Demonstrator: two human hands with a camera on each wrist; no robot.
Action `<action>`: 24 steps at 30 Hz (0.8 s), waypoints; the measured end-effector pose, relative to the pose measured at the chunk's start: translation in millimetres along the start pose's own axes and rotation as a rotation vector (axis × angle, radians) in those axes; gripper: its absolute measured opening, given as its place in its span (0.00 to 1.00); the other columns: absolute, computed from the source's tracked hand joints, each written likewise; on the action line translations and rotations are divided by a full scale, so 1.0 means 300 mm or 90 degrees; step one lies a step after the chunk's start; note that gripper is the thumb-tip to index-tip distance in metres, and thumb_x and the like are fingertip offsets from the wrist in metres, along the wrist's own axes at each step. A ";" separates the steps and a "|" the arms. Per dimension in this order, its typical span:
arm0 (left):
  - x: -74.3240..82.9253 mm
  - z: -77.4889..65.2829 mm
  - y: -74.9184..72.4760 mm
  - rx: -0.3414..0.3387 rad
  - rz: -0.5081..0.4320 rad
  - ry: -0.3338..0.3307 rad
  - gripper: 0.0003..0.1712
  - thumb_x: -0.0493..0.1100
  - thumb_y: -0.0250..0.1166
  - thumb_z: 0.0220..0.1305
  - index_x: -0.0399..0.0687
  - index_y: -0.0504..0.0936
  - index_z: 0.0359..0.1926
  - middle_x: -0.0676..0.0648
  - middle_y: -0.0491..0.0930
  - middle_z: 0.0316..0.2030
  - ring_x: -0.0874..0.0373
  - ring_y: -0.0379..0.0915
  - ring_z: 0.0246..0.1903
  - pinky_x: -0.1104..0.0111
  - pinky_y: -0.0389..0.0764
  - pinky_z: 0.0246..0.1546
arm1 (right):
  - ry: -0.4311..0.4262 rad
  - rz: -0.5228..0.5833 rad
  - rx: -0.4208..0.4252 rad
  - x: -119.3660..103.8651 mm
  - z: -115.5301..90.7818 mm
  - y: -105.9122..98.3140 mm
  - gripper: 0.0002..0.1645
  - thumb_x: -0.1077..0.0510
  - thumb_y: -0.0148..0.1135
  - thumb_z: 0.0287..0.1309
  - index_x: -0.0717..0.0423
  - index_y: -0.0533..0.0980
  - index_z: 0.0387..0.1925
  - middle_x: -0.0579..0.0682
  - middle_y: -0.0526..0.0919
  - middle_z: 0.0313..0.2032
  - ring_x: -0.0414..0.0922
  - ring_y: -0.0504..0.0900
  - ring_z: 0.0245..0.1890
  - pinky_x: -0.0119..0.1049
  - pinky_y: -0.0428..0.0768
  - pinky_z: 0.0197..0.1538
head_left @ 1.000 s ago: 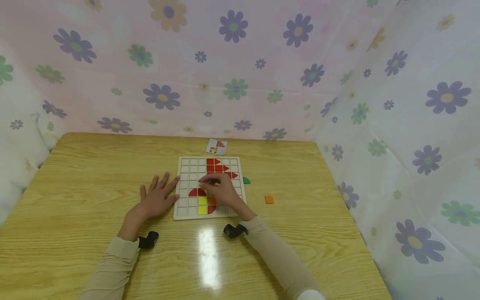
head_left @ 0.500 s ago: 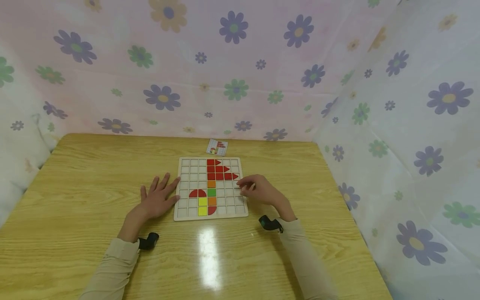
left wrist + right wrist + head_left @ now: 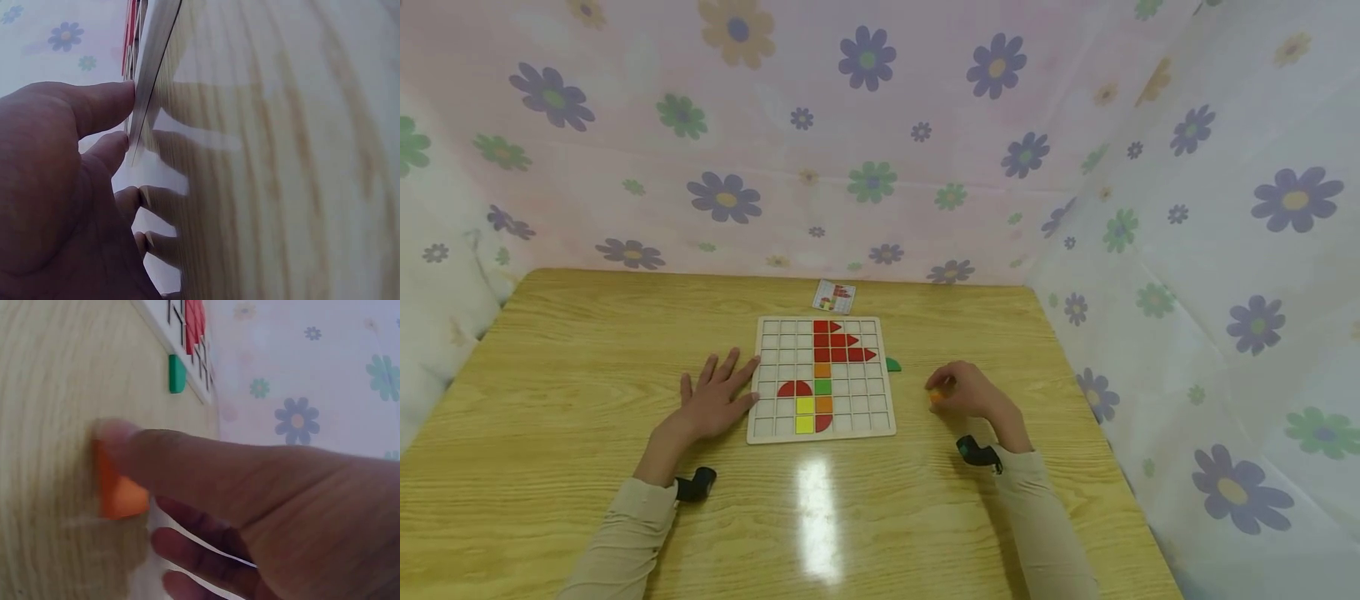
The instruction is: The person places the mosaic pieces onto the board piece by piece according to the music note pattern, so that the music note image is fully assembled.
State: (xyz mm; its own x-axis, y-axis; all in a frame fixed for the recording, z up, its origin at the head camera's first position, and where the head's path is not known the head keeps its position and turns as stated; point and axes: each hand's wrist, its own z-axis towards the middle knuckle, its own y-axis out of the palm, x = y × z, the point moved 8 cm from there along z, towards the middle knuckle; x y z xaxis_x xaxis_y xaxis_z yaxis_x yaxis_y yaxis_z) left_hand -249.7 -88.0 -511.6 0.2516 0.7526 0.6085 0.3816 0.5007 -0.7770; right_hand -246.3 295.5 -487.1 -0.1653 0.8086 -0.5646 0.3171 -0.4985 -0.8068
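A wooden grid board (image 3: 865, 434) lies on the table with red, orange, green and yellow pieces set in its cells. My left hand (image 3: 711, 404) is spread flat at the board's left edge, thumb and forefinger touching the rim, as the left wrist view also shows. Right of the board, my right hand (image 3: 973, 393) pinches an orange square block (image 3: 122, 490) between thumb and fingers, at table level. The fingers partly cover the block in the head view. A green rounded piece (image 3: 892, 365) lies against the board's right edge.
Behind the board lies a small pattern card (image 3: 834, 297) printed with coloured shapes. Flower-printed cloth (image 3: 880, 142) hangs along the back and sides of the wooden table (image 3: 587, 350). A black wrist camera (image 3: 696, 484) sits on the left cuff.
My right hand has left the grid, where an orange square now shows, and moved right to the loose orange block, which it now pinches. The left hand stays in place.
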 end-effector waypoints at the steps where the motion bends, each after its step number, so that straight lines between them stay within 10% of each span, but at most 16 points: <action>1: -0.001 0.001 0.001 0.000 0.000 0.000 0.38 0.55 0.52 0.79 0.46 0.54 0.80 0.32 0.39 0.80 0.27 0.24 0.77 0.26 0.24 0.65 | 0.008 0.008 0.013 0.007 0.001 0.000 0.12 0.62 0.74 0.57 0.61 0.86 0.44 0.56 0.86 0.44 0.50 0.80 0.42 0.49 0.80 0.49; 14: -0.006 0.003 0.002 0.001 0.001 -0.001 0.37 0.54 0.52 0.79 0.46 0.54 0.80 0.32 0.39 0.80 0.27 0.25 0.77 0.25 0.24 0.65 | 0.040 0.079 0.115 0.038 0.003 0.002 0.15 0.61 0.72 0.61 0.63 0.85 0.49 0.62 0.83 0.51 0.55 0.81 0.45 0.53 0.81 0.50; 24: -0.011 0.005 0.005 0.003 -0.011 0.003 0.37 0.54 0.52 0.79 0.47 0.55 0.80 0.33 0.39 0.80 0.28 0.24 0.77 0.26 0.22 0.65 | 0.017 0.124 0.147 -0.022 0.006 0.026 0.08 0.68 0.74 0.56 0.64 0.85 0.39 0.57 0.86 0.36 0.47 0.83 0.34 0.38 0.82 0.40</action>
State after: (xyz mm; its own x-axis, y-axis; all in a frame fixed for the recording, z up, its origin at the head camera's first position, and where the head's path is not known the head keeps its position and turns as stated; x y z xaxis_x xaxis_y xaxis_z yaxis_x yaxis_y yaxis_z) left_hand -251.3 -89.0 -515.0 0.2490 0.7419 0.6226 0.3820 0.5155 -0.7670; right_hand -244.5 285.6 -490.0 -0.0972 0.6974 -0.7100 0.1189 -0.7002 -0.7040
